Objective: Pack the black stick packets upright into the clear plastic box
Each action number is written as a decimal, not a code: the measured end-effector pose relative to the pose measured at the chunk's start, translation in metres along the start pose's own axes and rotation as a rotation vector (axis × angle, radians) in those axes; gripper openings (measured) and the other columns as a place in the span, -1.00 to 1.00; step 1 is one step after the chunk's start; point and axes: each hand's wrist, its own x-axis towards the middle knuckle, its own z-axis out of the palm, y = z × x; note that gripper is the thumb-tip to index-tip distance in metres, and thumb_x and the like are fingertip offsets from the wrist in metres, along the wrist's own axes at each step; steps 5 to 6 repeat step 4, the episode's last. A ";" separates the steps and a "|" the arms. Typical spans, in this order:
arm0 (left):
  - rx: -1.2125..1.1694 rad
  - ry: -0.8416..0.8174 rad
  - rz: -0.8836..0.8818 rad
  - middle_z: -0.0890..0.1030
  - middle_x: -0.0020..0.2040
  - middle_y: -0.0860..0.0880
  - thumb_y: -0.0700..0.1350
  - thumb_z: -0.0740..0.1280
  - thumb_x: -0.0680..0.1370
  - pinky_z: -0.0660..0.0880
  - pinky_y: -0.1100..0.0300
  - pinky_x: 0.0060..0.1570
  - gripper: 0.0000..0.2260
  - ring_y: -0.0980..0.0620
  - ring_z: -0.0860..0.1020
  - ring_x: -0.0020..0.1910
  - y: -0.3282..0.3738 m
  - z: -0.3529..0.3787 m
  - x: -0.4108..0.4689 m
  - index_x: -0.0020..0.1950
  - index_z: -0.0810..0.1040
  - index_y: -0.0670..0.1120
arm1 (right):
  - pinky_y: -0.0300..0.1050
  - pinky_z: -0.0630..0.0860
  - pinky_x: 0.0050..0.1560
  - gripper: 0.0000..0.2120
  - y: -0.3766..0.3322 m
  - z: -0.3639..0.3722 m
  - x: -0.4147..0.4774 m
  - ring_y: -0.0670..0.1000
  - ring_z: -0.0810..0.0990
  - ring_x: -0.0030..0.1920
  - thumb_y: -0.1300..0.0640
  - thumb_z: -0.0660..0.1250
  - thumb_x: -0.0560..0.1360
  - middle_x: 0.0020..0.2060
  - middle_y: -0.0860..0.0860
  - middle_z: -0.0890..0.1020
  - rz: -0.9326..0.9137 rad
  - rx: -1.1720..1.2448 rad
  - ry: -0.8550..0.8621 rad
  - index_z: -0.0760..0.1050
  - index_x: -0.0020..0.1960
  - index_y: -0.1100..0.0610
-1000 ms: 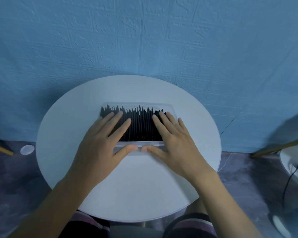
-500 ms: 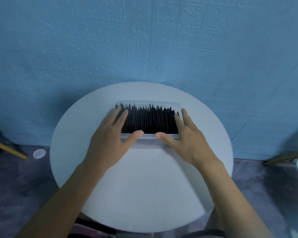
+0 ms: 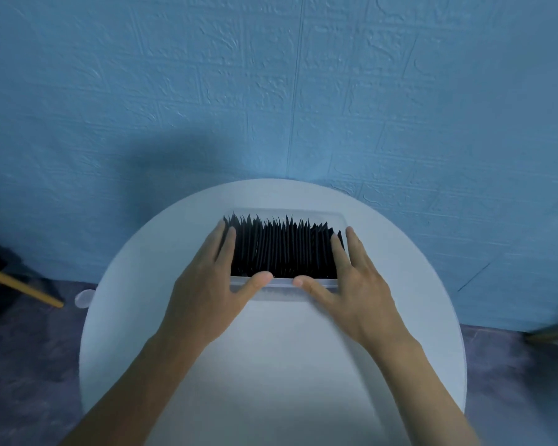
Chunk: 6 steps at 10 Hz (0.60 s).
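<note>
A clear plastic box [image 3: 283,282] stands on the far half of a round white table [image 3: 287,365]. Several black stick packets [image 3: 284,249] stand upright in it in a dense row, their pointed tops above the rim. My left hand [image 3: 207,294] lies against the box's left end with straight fingers, its thumb on the front rim. My right hand [image 3: 355,291] mirrors it at the right end, thumb also on the front rim. The two thumb tips are a little apart. No loose packets are in view on the table.
A blue textured wall rises right behind the table. A wooden leg [image 3: 20,286] and a small white disc [image 3: 84,297] are on the dark floor at the left. A blurred wooden piece [image 3: 551,336] shows at the right edge.
My fingers have slid off the tops of the packets and out to the two ends of the box. The thumbs stay on the front rim. The view has tilted up.
</note>
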 end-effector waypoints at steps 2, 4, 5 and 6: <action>0.025 -0.113 -0.029 0.05 0.68 0.00 0.54 -0.06 0.50 0.39 0.03 0.40 -0.08 0.00 0.18 0.61 0.005 -0.014 0.000 0.66 0.13 -0.07 | -0.09 0.07 0.55 0.08 -0.007 -0.006 0.002 0.02 -0.12 0.63 -0.61 -0.04 0.37 0.64 0.03 -0.14 0.034 -0.001 -0.093 -0.03 0.65 0.06; 0.103 -0.255 -0.045 -0.07 0.67 0.05 0.51 -0.12 0.56 0.36 0.05 0.43 -0.15 -0.02 0.21 0.60 0.008 -0.034 -0.005 0.67 0.09 -0.04 | 0.09 0.51 0.33 -0.01 -0.002 -0.003 0.002 0.20 0.36 0.50 -0.56 -0.04 0.47 0.55 0.20 0.26 0.031 -0.070 -0.125 0.37 0.51 0.22; 0.103 -0.255 -0.045 -0.07 0.67 0.05 0.51 -0.12 0.56 0.36 0.05 0.43 -0.15 -0.02 0.21 0.60 0.008 -0.034 -0.005 0.67 0.09 -0.04 | 0.09 0.51 0.33 -0.01 -0.002 -0.003 0.002 0.20 0.36 0.50 -0.56 -0.04 0.47 0.55 0.20 0.26 0.031 -0.070 -0.125 0.37 0.51 0.22; 0.103 -0.255 -0.045 -0.07 0.67 0.05 0.51 -0.12 0.56 0.36 0.05 0.43 -0.15 -0.02 0.21 0.60 0.008 -0.034 -0.005 0.67 0.09 -0.04 | 0.09 0.51 0.33 -0.01 -0.002 -0.003 0.002 0.20 0.36 0.50 -0.56 -0.04 0.47 0.55 0.20 0.26 0.031 -0.070 -0.125 0.37 0.51 0.22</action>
